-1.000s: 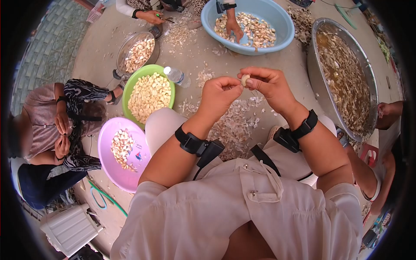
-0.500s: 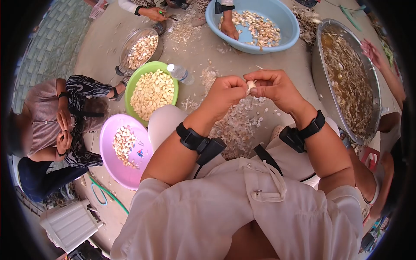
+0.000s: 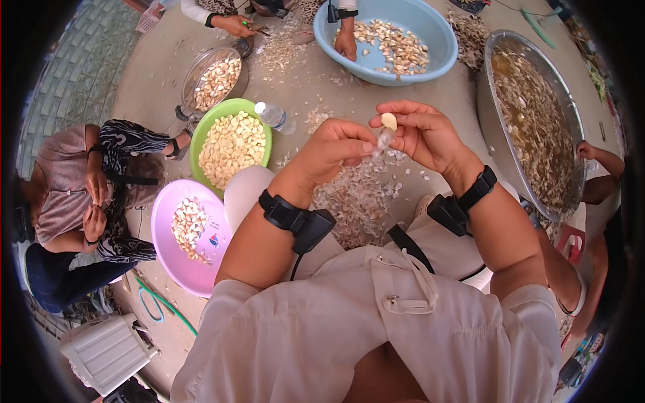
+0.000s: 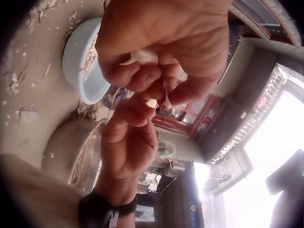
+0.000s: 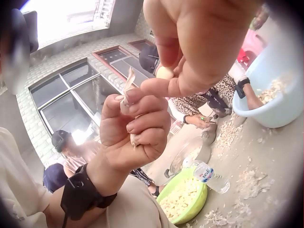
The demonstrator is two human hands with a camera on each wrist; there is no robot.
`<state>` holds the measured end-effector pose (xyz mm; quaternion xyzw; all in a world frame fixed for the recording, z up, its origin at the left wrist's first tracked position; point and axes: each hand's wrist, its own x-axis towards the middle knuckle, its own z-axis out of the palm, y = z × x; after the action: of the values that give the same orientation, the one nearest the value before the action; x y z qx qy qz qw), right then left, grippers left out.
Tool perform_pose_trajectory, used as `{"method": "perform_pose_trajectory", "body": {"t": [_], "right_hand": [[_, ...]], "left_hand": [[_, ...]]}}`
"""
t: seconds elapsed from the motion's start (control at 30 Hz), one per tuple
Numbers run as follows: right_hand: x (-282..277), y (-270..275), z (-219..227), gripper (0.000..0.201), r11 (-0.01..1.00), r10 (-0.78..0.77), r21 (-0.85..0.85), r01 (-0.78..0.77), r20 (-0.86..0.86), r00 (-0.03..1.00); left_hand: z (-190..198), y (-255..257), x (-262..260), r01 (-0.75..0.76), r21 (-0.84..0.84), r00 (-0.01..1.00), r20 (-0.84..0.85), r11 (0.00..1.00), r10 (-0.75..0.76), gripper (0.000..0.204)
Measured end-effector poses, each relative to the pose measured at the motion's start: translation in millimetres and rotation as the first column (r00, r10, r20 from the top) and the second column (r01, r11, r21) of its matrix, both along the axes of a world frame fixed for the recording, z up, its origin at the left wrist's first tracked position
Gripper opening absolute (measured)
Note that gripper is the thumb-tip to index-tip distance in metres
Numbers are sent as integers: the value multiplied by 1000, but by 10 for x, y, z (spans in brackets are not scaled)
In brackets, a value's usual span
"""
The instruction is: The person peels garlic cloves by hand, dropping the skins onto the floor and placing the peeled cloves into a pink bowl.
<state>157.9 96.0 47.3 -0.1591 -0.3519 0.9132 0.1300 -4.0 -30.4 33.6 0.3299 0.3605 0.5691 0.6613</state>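
A pale garlic clove [image 3: 389, 121] sits between the fingertips and thumb of my right hand [image 3: 430, 138], partly bared. My left hand [image 3: 336, 151] pinches a thin strip of garlic skin [image 3: 384, 140] just below the clove. In the right wrist view, that papery skin [image 5: 128, 88] sticks up between the left thumb and forefinger. Another whitish piece [image 4: 145, 57] shows under the curled left fingers in the left wrist view. Beneath both hands, a heap of garlic skins [image 3: 356, 208] covers the floor between the knees.
To the left are a green basin [image 3: 267, 151] of peeled cloves, a pink basin [image 3: 164, 252] with cloves and a water bottle [image 3: 274, 117]. A blue basin [image 3: 440, 40] is ahead, a metal tub [image 3: 485, 127] at right. Other people [image 3: 67, 181] sit around.
The hands first met around the clove, then drew slightly apart. Skin now stretches from the left fingers, and the clove's pale top shows in the right hand. The person ahead shifted their hand in the blue basin.
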Motion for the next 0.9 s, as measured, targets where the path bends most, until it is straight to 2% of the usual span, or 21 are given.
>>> {"method": "perform_pose_trajectory", "body": {"t": [0.1,0.2,0.3,0.33,0.4,0.43,0.47,0.5,0.53,0.6,0.67,0.77,0.87,0.9], "right_hand": [[13,30,-42,19,998,-65,4,65,3,998],[30,84,-116,15,991,-124,61,123,21,992],[32,49,-87,13,981,-151,139,137,97,984],[37,29,-61,13,977,-158,166,136,129,979],[44,18,-50,11,968,-124,235,87,148,981],[51,12,-39,10,961,-107,270,61,159,981],[51,-18,-11,11,921,-118,387,40,180,977],[35,-78,35,11,867,-132,498,16,198,971],[13,-142,59,12,799,-148,601,-11,214,966],[-33,-265,37,15,670,-85,737,-90,197,977],[-71,-348,-73,23,518,-63,845,-132,192,979],[-139,-328,-217,31,240,-113,969,-55,84,990],[-127,-329,-202,32,334,-115,939,-87,132,985],[-130,-311,-216,33,435,-109,896,-85,147,983]], "left_hand": [[154,-43,41,118,-51,936,-329,992,-128,12],[5,-42,63,159,-16,785,-604,987,-137,12],[-7,-21,94,97,-126,694,-702,987,-158,11],[-27,-13,102,76,-98,714,-689,992,-123,13],[-86,15,106,32,-45,753,-656,998,-54,17],[-96,33,112,-52,-96,868,-496,994,-2,21],[-105,55,121,-125,-162,945,-320,979,67,27],[-114,81,131,-181,-240,979,-139,954,150,33],[-162,110,148,-215,-260,974,14,942,226,37],[-270,158,202,-269,-317,877,309,910,367,47],[-303,180,250,-282,-314,842,372,906,391,51],[-227,203,287,-314,-310,815,397,897,422,53],[-163,231,316,-373,-283,789,405,884,463,53],[-153,235,315,-397,-272,776,410,877,479,53]]}}
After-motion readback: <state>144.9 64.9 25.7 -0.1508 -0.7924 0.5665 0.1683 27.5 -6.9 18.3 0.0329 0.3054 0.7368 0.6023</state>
